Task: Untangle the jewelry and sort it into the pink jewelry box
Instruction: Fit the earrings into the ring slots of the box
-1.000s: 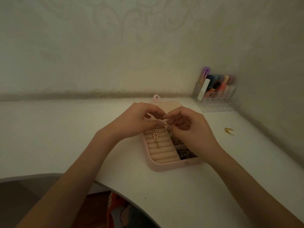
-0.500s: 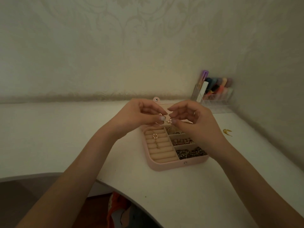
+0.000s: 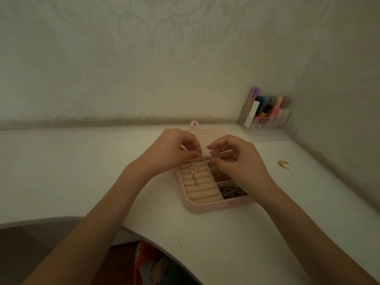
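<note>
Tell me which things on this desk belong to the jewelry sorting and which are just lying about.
Part of the job:
pink jewelry box
ring on the rolls
beaded pieces in the side compartments
gold piece on the desk
left hand
right hand

Just lying about:
clear organizer
markers in it

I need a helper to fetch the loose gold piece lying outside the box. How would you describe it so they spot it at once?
Start at the open pink jewelry box on the white desk, then look right, past the right hand. The small gold piece lies alone on bare desk, in front of the clear organizer; the other jewelry sits inside the box.
</note>
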Demonstrator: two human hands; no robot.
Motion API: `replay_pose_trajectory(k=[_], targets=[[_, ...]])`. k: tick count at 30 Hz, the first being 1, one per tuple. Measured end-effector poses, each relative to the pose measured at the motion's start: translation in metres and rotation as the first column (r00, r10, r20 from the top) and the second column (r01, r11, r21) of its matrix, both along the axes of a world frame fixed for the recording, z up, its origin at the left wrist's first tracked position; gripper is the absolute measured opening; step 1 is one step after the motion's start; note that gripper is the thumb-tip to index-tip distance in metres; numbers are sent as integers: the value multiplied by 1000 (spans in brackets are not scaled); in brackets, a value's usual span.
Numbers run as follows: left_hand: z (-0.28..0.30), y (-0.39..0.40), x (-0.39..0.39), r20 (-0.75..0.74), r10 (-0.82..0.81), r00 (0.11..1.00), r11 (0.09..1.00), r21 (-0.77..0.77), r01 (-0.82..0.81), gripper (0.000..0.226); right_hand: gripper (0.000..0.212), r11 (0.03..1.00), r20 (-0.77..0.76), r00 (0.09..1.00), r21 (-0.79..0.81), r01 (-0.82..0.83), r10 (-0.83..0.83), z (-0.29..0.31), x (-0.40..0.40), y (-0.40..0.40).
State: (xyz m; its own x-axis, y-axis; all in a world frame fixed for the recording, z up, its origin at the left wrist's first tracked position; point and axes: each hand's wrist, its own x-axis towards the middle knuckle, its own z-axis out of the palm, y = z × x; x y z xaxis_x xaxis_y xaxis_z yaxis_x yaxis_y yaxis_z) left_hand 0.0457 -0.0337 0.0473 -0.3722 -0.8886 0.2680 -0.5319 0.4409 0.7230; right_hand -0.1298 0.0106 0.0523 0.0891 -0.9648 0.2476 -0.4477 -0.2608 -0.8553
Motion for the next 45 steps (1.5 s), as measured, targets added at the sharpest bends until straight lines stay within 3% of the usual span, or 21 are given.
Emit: replay_pose_trajectory(k=[11,21,25,29,36,45], targets=[[-2,-13,2,223,-43,974,997,-56,57,11,29,996,14,1000,85,-25,24,-8,3,0],[21,-28,-7,368,-126,921,965,260,28,18,28,990,93,995,125,-58,47,-7,6,5],[23,-36,-12,370,-126,921,930,368,-21,8,29,990,89,995,133,-55,43,-8,7,6],[26,-38,-16,430,-126,894,924,378,-52,16,28,991,58,998,134,-23,15,-8,6,8],[35,-42,-25,521,-160,838,905,417,-87,10,27,994,-13,1000,112,3,-1,-10,7,12],[40,-50,-33,521,-186,833,867,485,-110,19,29,994,-26,999,105,-28,31,-6,9,16]])
